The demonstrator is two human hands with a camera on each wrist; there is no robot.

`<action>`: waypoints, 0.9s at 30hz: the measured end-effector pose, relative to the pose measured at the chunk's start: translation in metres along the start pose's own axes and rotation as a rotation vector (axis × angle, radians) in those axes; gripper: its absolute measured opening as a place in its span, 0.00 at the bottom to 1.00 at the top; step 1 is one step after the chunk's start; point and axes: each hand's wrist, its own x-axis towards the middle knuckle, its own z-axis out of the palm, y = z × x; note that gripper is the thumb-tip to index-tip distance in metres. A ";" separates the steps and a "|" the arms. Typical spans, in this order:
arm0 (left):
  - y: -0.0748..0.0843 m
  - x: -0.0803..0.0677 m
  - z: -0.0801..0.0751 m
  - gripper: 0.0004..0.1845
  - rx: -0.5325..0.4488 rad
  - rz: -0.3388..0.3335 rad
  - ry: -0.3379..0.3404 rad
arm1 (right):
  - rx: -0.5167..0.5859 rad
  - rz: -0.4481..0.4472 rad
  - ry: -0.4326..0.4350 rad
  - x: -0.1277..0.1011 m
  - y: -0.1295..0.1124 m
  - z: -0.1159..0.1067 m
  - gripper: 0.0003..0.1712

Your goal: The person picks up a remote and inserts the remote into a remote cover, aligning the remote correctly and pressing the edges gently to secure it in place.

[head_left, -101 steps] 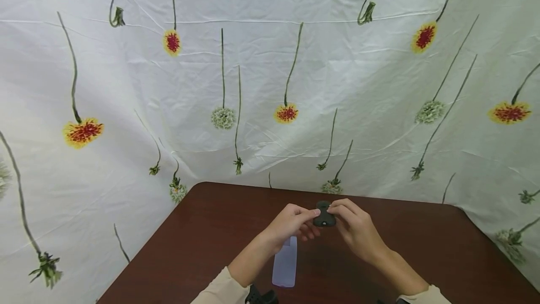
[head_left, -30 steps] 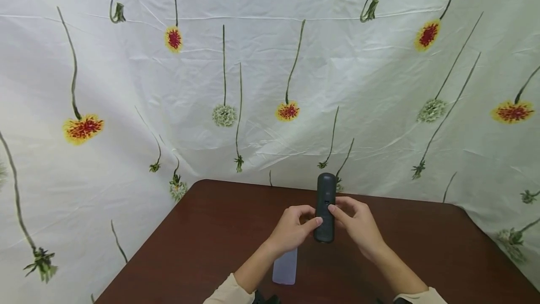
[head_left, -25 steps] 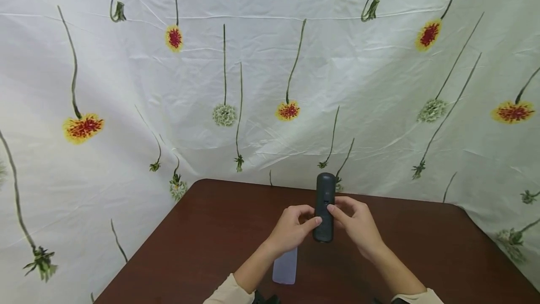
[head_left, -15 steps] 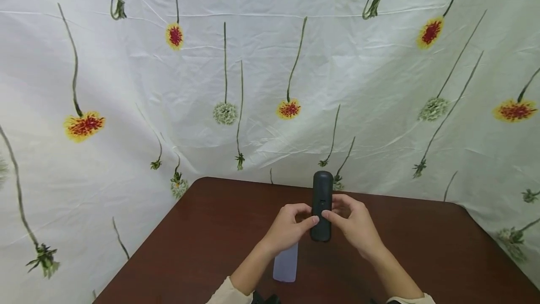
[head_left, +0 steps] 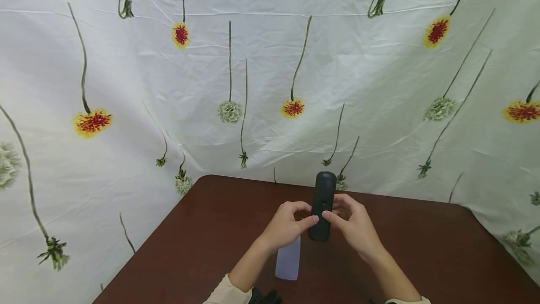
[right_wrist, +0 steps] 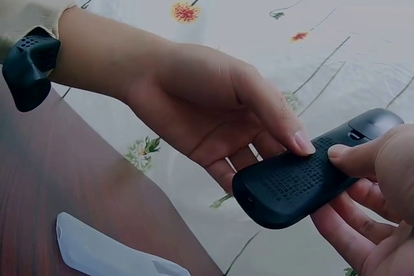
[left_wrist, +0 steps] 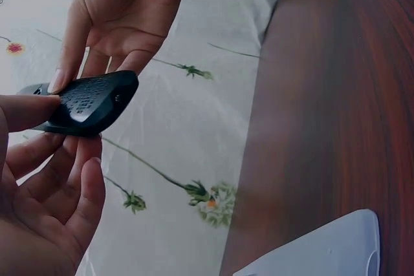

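Observation:
Both hands hold a black remote control [head_left: 322, 205] above the table, its long back turned toward the head camera. Textured grip dots and a small latch notch show on that back in the right wrist view. My left hand [head_left: 287, 226] grips its left side near the lower end, thumb on the back. On the other side my right hand [head_left: 354, 224] pinches it, thumb [right_wrist: 352, 158] lying on the back below the notch and fingers behind. Under the left hand, a translucent pale cover [head_left: 288, 261] lies flat on the table, its upper end hidden in the head view.
The dark red-brown table [head_left: 202, 243] has rounded far corners. A white flower-printed cloth [head_left: 261, 79] hangs behind it and along its sides. A black wrist device [right_wrist: 29, 69] sits at the left cuff.
Earlier the remote pointed end-on to the head camera; it then swung up to show its back. Lately it has tilted slightly, and the right thumb has slid down from the notch.

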 end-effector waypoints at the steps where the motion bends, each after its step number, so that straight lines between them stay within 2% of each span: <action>1: 0.000 0.000 -0.001 0.08 0.006 0.007 -0.002 | -0.001 -0.010 -0.006 0.000 0.000 0.000 0.21; 9: -0.006 0.000 -0.005 0.07 0.009 -0.009 -0.010 | -0.045 -0.080 -0.022 0.002 0.002 0.001 0.20; 20: -0.005 0.001 -0.008 0.09 -0.007 -0.032 -0.016 | -0.014 -0.110 -0.004 0.002 0.004 0.002 0.20; 27: -0.008 0.001 -0.010 0.09 0.024 -0.011 -0.008 | 0.014 -0.140 0.012 0.002 0.008 0.006 0.19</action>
